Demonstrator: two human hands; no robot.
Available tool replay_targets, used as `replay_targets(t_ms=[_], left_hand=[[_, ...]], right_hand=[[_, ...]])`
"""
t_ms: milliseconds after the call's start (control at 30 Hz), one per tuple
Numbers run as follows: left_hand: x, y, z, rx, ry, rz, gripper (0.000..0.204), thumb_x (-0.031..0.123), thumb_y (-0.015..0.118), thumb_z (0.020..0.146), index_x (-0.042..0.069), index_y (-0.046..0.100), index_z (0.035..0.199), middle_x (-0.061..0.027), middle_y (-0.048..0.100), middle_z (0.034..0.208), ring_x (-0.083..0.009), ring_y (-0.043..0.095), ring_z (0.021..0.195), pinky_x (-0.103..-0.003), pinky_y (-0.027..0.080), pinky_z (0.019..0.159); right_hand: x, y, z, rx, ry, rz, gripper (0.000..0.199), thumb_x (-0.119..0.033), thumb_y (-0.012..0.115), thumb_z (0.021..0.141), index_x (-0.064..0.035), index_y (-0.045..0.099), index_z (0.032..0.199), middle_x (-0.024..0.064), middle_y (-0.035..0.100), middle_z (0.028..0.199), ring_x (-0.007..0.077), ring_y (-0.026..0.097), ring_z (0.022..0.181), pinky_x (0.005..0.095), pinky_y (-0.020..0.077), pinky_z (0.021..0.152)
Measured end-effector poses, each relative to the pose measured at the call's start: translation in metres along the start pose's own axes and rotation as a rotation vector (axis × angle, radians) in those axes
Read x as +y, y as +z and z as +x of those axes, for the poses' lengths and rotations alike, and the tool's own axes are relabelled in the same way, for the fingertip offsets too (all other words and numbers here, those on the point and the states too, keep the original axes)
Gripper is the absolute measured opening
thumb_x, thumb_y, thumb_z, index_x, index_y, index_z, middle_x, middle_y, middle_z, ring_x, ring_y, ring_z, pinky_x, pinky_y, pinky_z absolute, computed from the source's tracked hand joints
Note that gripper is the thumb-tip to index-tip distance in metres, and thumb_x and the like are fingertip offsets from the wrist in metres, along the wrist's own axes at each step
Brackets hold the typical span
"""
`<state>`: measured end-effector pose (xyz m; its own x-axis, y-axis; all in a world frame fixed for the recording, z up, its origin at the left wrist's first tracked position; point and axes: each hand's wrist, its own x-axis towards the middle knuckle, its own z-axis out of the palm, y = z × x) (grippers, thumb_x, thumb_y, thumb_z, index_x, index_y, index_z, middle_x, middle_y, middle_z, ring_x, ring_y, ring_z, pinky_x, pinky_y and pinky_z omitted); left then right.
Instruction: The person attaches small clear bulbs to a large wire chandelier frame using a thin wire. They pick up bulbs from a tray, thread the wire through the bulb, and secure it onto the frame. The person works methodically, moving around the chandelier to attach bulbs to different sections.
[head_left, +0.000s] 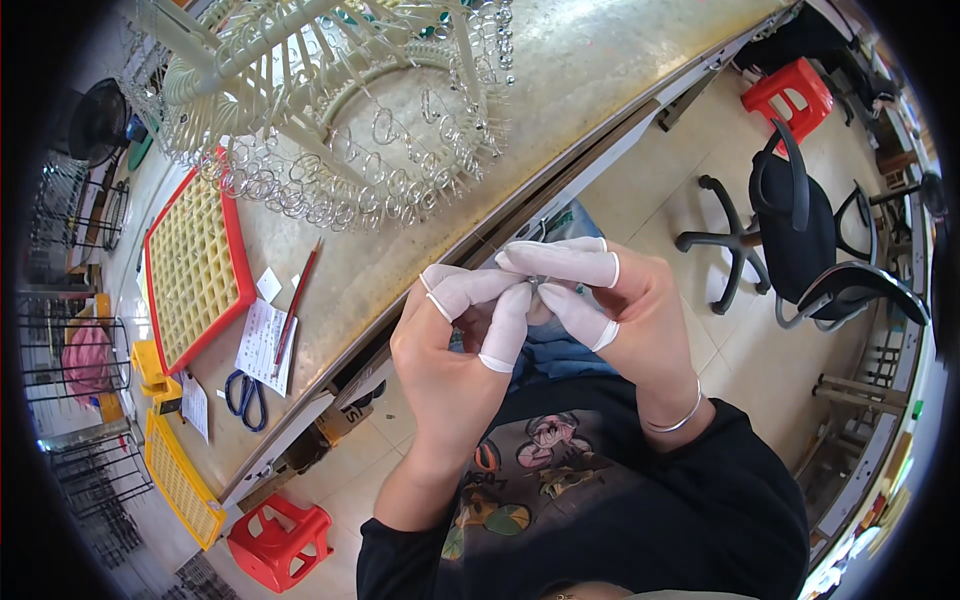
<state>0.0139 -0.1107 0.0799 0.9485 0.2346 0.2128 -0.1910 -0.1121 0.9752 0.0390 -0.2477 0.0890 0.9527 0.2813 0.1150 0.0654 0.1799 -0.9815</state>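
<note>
My left hand [450, 335] and my right hand [625, 305] meet in front of my body, with white finger cots on the thumbs and some fingers. Between the fingertips of both sits a small silvery metal piece [536, 282], possibly a piece of jewellery. Most of it is covered by the fingers, so its shape cannot be made out. Both hands are closed in a pinch on it, off the table's edge and above my lap. A silver bangle [680, 412] circles my right wrist.
On the table [590, 60] stands a cream rack [320, 150] hung with many silvery rings. Left of it lie a red-framed yellow tray [200, 265], a red pencil [298, 300], paper slips [262, 340] and blue-handled scissors [246, 400]. Red stools [280, 545] and a black chair [800, 220] stand on the floor.
</note>
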Motion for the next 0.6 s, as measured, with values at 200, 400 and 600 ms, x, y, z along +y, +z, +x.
replay_targets(t_ms=[200,400,600], left_hand=[[0.002,0.001,0.001,0.018,0.013,0.109,0.008,-0.001,0.066,0.074,0.003,0.064,0.082,-0.0016,0.054,0.071,-0.0056,0.049,0.056,-0.019,0.036,0.046],[0.012,-0.009,0.003,0.009,0.131,0.347,0.011,-0.001,0.066,0.074,0.004,0.065,0.085,-0.0046,0.056,0.078,-0.0106,0.053,0.061,-0.021,0.041,0.052],[0.007,-0.018,0.006,0.05,0.267,0.292,0.015,-0.001,0.066,0.074,0.003,0.065,0.089,-0.0068,0.056,0.081,-0.0158,0.055,0.068,-0.025,0.045,0.061]], right_hand=[[0.002,0.001,0.0,0.027,-0.049,-0.08,0.031,0.008,0.053,0.079,-0.0015,0.062,0.107,0.0045,0.062,0.086,0.0067,0.053,0.069,0.0194,0.0436,0.063],[0.002,-0.003,0.002,-0.019,0.113,0.078,0.032,0.006,0.053,0.081,0.0006,0.058,0.112,0.005,0.062,0.093,0.0078,0.056,0.072,0.0205,0.0457,0.067],[-0.003,0.0,0.0,-0.124,0.212,0.279,0.037,0.001,0.055,0.083,0.0026,0.05,0.12,0.0065,0.061,0.094,0.011,0.059,0.081,0.0235,0.0474,0.075]])
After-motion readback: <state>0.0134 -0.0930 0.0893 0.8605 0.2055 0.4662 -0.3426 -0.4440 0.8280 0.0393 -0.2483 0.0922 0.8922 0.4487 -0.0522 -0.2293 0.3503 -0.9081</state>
